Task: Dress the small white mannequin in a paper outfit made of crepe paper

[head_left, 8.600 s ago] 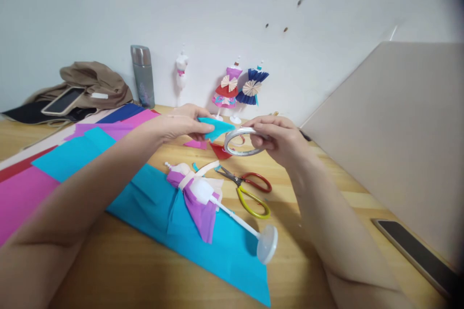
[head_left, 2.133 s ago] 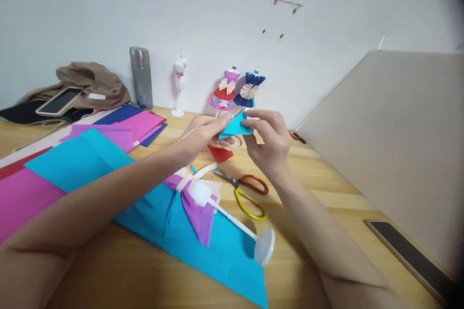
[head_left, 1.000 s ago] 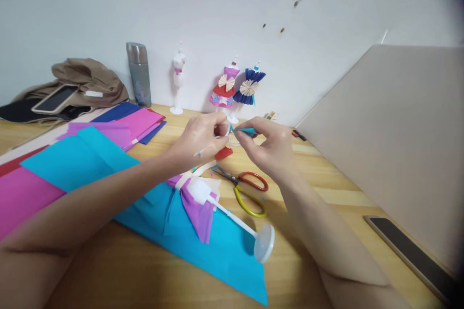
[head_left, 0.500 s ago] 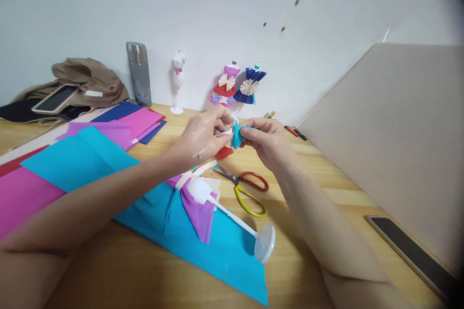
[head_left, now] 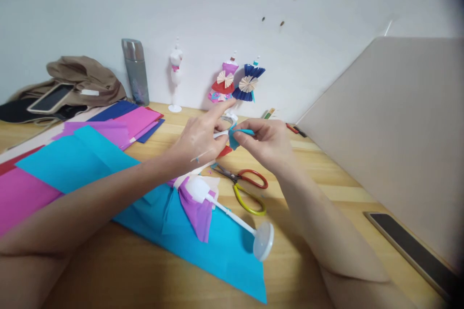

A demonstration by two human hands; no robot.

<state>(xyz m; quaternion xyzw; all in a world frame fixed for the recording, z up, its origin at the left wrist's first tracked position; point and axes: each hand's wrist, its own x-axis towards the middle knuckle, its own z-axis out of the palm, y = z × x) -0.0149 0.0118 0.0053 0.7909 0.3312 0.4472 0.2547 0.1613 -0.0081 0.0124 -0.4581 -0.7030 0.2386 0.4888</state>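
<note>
Both hands meet above the middle of the wooden table (head_left: 337, 188). My right hand (head_left: 266, 142) pinches a small folded piece of turquoise paper (head_left: 235, 136). My left hand (head_left: 201, 137) pinches the same piece from the left, its forefinger stretched out, with a white strip between its fingers. Below the hands a white mannequin stand (head_left: 232, 215) in a purple paper skirt lies on a turquoise sheet (head_left: 217, 251). Scissors (head_left: 246, 188) with one red and one yellow handle lie just beneath my right hand. A red paper scrap (head_left: 225, 151) peeks out under the hands.
Pink, purple, blue and turquoise sheets (head_left: 72, 154) lie at the left. At the back wall stand a steel flask (head_left: 135, 72), a bare mannequin (head_left: 176, 77) and two dressed mannequins (head_left: 235, 82). A brown bag with a phone (head_left: 72, 87) lies far left. A beige board (head_left: 398, 130) and a dark phone (head_left: 413, 251) are at the right.
Earlier my right hand held a tape roll; it is out of that hand now. The turquoise piece was flat and is folded small. My left forefinger has stretched out.
</note>
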